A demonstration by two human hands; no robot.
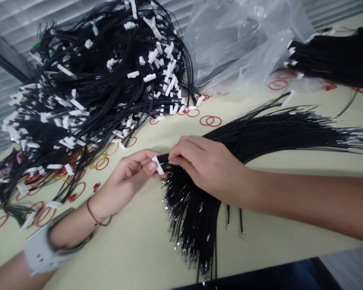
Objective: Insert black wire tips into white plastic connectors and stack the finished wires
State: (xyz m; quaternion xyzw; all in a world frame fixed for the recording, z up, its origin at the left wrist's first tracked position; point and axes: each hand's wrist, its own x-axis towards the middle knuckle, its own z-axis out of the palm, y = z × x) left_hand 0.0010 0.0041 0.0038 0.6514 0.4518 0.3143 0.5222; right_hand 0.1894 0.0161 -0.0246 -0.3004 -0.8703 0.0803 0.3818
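Observation:
My left hand (pixel 133 171) pinches a small white connector housing (pixel 158 164) between thumb and fingers. Several black wires (pixel 163 158) run out of the housing to the right. My right hand (pixel 210 167) is closed on a black wire close beside the housing; its fingertips hide how far the wire goes in. Beneath and around the right hand lies a thick bundle of loose black wires (pixel 190 213) with shiny metal terminals at its ends. The bundle fans toward the front and stretches to the right, bending under the right wrist.
A large heap of black wires with white connectors (pixel 109 72) fills the back left. Red rubber bands (pixel 211 120) lie scattered on the pale table (pixel 133 249). A clear plastic bag (pixel 230 48) is at the back, another black wire bundle (pixel 339 56) at the back right, a dark object (pixel 269 278) along the front edge.

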